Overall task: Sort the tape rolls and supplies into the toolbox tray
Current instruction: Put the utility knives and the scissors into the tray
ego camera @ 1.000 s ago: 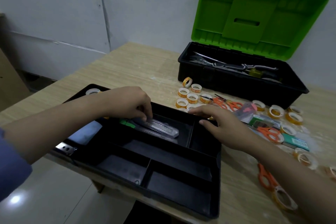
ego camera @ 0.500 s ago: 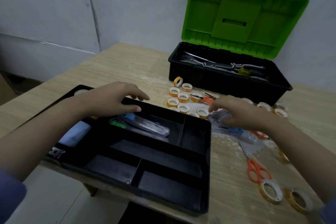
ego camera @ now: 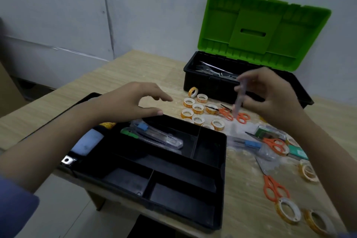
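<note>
My right hand (ego camera: pixel 270 94) is up above the table (ego camera: pixel 135 67), fingers curled round a blurry clear packet (ego camera: pixel 240 96) that hangs nearly upright in front of the open toolbox (ego camera: pixel 212 83). My left hand (ego camera: pixel 131 100) hovers relaxed and spread over the far edge of the black tray (ego camera: pixel 222 160), holding nothing. Two packaged cutters (ego camera: pixel 154 135) lie in the tray's back compartment, just under that hand. The small tape rolls (ego camera: pixel 197 108) sit bunched on the table between my hands.
</note>
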